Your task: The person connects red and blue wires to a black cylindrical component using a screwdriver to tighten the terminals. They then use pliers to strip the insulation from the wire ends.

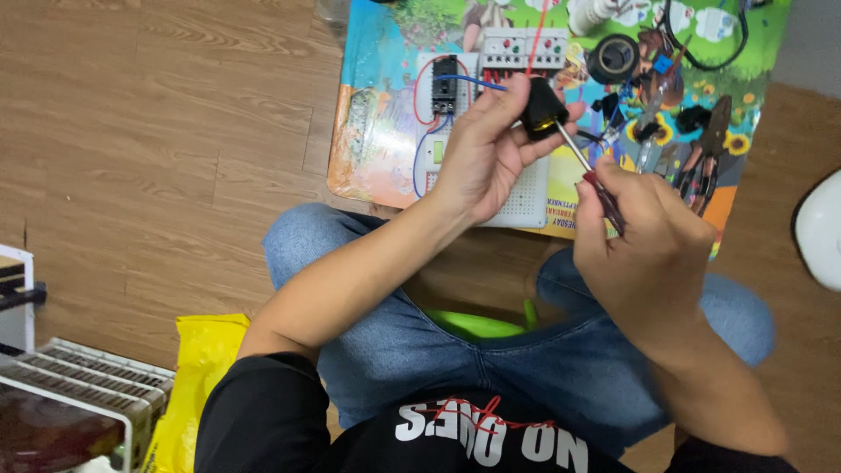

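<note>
Above a colourful mat (377, 131) on the wooden floor (158, 149), two bare hands are raised over crossed legs in blue jeans (420, 350). The left grip (486, 149) is closed around a small black part (541, 112) with a yellow band, pinched between thumb and fingers. A thin metal shaft (574, 149) runs from that part down to the right grip (644, 236), which is wrapped tightly around a screwdriver's red handle (594, 182), mostly hidden in the fist. Just beyond the left grip, a white board (486, 88) carrying a black relay (445, 83) and red and blue wires is laid on the mat. Beyond the right grip, a roll of black tape (613, 58) and pliers (705, 149) are seen. Below the left forearm, a yellow bag (201, 368) is visible.
</note>
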